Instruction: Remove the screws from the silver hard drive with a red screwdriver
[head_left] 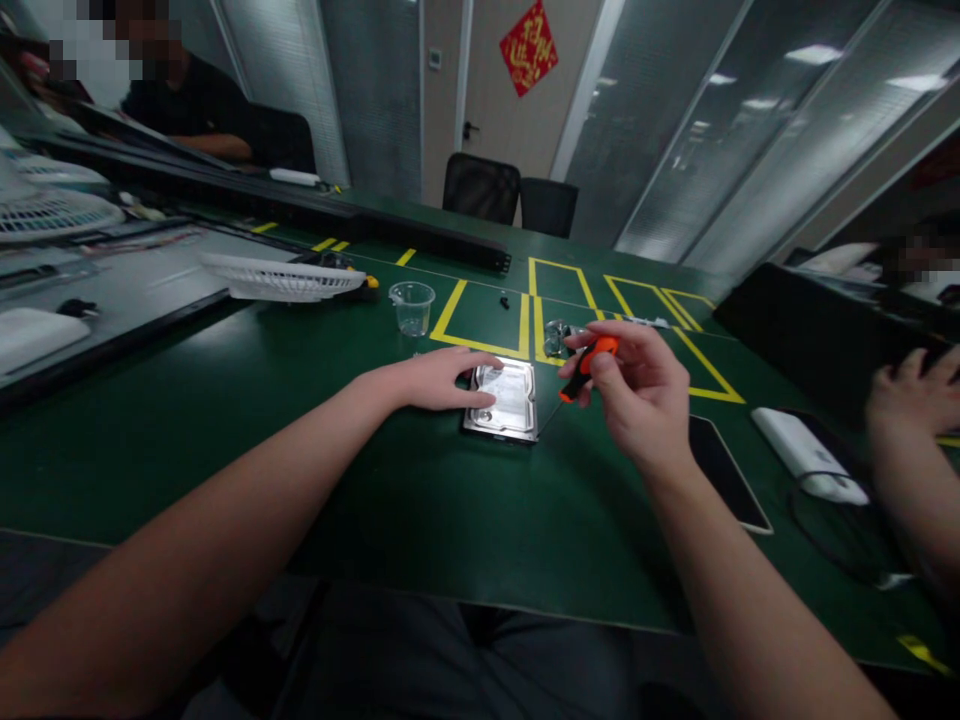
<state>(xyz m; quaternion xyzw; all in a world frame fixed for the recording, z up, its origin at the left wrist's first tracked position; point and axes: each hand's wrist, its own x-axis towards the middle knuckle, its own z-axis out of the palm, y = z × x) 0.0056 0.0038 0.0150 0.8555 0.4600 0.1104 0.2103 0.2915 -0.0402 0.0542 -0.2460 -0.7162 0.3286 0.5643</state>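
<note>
A silver hard drive point(511, 398) lies flat on the green table, with its metal face up. My left hand point(442, 380) grips it from the left, thumb and index finger apart on its top face; the other fingers are partly hidden. In my right hand point(637, 385) is a screwdriver point(582, 370) with an orange and black handle, pinched between thumb and fingers. The thin shaft slants down to the left, and its tip is near the drive's lower right corner. I cannot tell whether the tip sits in a screw.
Behind the drive are a clear plastic cup point(412, 308), a small crumpled clear item point(555, 338) and a small black piece point(504, 302). Right lie a dark tablet point(726, 470) and a white power bank point(810, 455). A white fan grille point(285, 277) is left. Other people sit at both sides.
</note>
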